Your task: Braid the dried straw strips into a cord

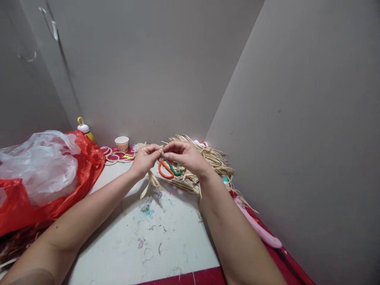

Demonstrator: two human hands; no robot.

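My left hand (146, 159) pinches a small piece of pale dried plant fibre (161, 151) above the white board. Loose ends of tan husk strips (152, 183) hang down below that hand. From the other side my right hand (187, 156) meets it, thumb and fingertips closed on the same fibre. Just below the fingertips lie scissors with orange and green handles (166, 174), their blades out of sight. Behind and under my right hand spreads a heap of dry straw-like strips (215, 160).
Red and clear plastic bags (86, 158) fill the left side. A paper cup (121, 144), a yellow-capped bottle (84, 128) and pale cord (111, 156) stand or lie at the back. A pink strip-like object (261, 229) lies along the right edge. Grey walls (160, 79) enclose the table; stains and scraps mark the white board (166, 241).
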